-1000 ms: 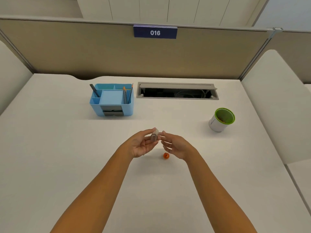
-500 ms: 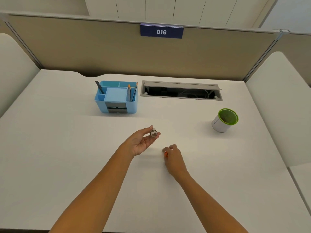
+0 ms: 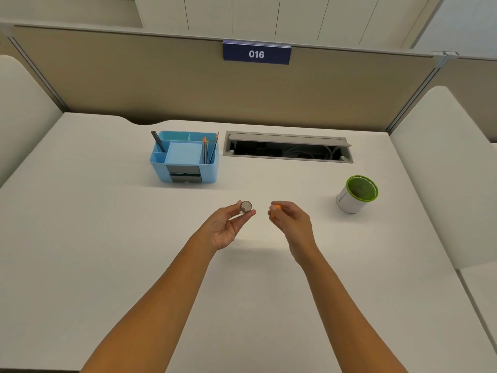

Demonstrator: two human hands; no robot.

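Fingertips (image 3: 248, 214) and thumb of our left hand (image 3: 226, 227) are pinching a small grey cylinder (image 3: 245, 206), and its round end is facing up towards us. That hand is lying palm up, with the cylinder sitting at the very tips of the fingers, above the middle of the desk (image 3: 107, 238). Just to the right, across a narrow gap, our right hand (image 3: 291, 222) is curling its fingers round a small orange piece (image 3: 275, 210). Only a sliver of orange is showing between thumb and forefinger, so we are not telling its shape. The cylinder and the orange piece are not touching. Both forearms are reaching in from the near edge, and soft shadows are falling on the desk beneath the hands.

Farther back and to the left, a blue organiser (image 3: 185, 170) is standing on the desk, carrying a few pencils (image 3: 205, 152) in its right compartment and a dark pen (image 3: 158, 141) leaning in its left one. Beside it on the right, an open cable hatch (image 3: 287, 148) is showing wires inside. Well off to the right, a white cup with a green rim (image 3: 356, 195) is tilting towards us. Behind everything, a beige partition (image 3: 134, 84) is bearing a blue sign reading 016 (image 3: 256, 53)
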